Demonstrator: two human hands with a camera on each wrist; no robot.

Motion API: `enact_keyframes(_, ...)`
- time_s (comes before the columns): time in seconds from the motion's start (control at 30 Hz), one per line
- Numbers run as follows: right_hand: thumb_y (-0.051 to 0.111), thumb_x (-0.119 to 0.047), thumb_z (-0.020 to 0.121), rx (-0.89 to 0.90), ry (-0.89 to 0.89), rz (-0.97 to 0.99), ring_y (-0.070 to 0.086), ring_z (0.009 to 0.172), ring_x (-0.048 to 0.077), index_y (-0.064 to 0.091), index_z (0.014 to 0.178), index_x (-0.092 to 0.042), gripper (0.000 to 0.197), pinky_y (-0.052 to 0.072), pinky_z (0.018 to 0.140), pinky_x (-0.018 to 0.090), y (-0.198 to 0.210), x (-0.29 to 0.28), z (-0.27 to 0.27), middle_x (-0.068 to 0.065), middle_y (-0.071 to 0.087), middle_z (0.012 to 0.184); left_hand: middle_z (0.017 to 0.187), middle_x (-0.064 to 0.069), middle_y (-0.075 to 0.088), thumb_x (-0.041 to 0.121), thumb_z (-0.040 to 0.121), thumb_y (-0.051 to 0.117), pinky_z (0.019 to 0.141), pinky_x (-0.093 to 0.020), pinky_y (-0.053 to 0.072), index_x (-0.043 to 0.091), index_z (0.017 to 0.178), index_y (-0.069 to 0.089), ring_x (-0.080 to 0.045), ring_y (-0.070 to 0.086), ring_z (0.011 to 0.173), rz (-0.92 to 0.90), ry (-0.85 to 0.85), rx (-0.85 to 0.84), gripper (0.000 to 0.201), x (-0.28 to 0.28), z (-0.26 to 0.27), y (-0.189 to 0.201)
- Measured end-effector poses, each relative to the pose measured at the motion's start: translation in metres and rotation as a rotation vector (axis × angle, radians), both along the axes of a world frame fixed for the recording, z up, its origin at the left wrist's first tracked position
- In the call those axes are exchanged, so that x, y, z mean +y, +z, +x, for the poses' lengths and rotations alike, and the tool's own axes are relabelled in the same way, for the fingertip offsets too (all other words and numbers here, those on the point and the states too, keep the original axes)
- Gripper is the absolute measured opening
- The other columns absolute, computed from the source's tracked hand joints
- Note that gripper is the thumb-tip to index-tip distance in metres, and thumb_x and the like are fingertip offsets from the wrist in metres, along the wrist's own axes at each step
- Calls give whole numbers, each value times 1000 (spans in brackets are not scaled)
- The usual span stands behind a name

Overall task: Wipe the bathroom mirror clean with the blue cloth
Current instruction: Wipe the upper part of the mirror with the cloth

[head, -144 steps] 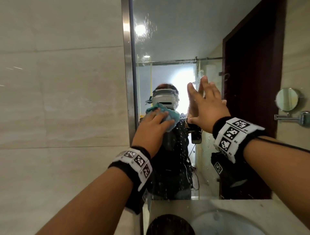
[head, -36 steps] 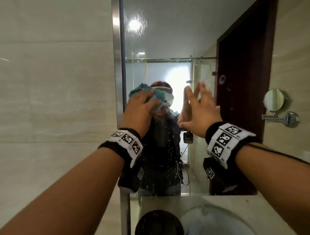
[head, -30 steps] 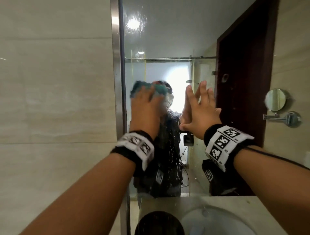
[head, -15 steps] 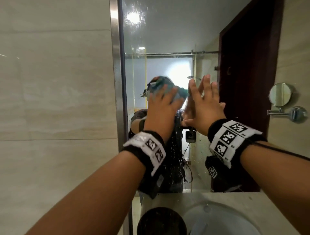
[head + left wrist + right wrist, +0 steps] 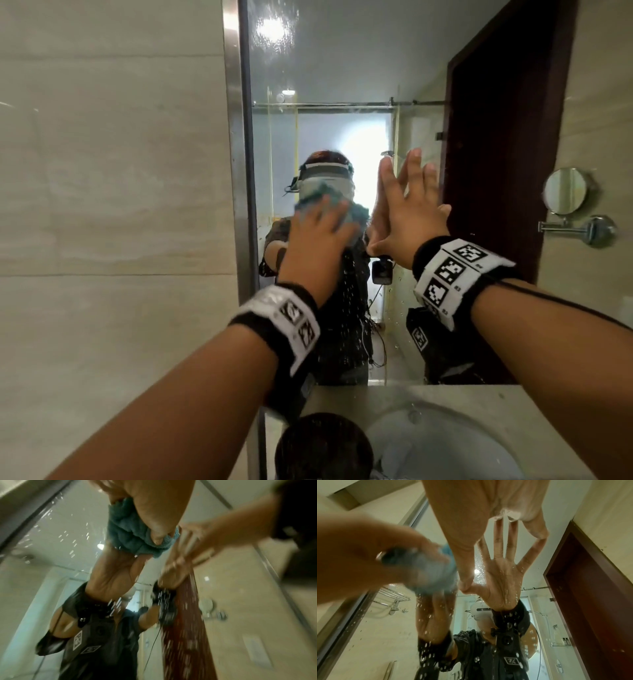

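While the cloth (image 5: pixel 334 205) is gripped against the mirror (image 5: pixel 342 68) by the left hand (image 5: pixel 315 243), the right hand (image 5: pixel 407 219) is spread flat; lower droplets (image 5: pixel 352 301) appear unwiped.

Blue cloth (image 5: pixel 125 534): fluffy terry pile. Mirror (image 5: pixel 342 68): glossy glass, droplet-speckled. Mirror frame (image 5: pixel 233 137): brushed metal. Wall tiles (image 5: pixel 120 171), left of picture: polished, stone-look.

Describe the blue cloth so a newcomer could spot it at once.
Find the big wall mirror with the steel strip down its left edge. Two hands meet it mid-height; the blue cloth is the crumpled teal wad under the left hand, while the right hand beside it is flat and bare.
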State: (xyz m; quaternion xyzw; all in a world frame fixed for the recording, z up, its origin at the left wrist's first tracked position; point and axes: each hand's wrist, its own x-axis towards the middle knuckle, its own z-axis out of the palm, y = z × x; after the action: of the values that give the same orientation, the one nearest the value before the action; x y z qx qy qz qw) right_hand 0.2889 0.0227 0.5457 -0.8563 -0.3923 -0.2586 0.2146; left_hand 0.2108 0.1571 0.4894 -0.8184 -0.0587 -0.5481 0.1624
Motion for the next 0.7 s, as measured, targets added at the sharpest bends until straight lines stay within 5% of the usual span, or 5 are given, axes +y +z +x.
enact_keyframes(0.13,82,-33,68,-19,-9,8,-26,139,29,-23,143,-36,129,11,105,67,-1,0,0,2,-37,148,146,-2,41,14,81,70,110,-57,27,27,126,59,-34,34,134,17,64,284,48,5,-18,-24)
enact_keyframes(0.37,84,-32,64,-13,-23,5,-26,139,29,-24,143,-37,133,14,105,66,0,1,1,1,-37,149,140,-19,47,6,80,70,108,-57,31,11,117,65,-45,36,132,-232,-22,-61,38,26,-41,13)
enact_keyframes(0.53,84,-32,65,-16,-18,13,-26,139,28,-24,143,-37,133,13,105,67,-1,1,1,1,-37,149,139,-17,48,0,72,75,100,-59,40,15,120,63,-43,40,130,-247,21,105,51,12,-38,-53)
enact_keyframes(0.7,85,-32,64,-18,-15,14,-26,139,28,-24,142,-37,134,13,105,67,-2,2,1,1,-36,149,147,-10,40,8,83,67,109,-53,33,21,126,60,-36,30,137,-174,27,90,45,26,-52,-9)
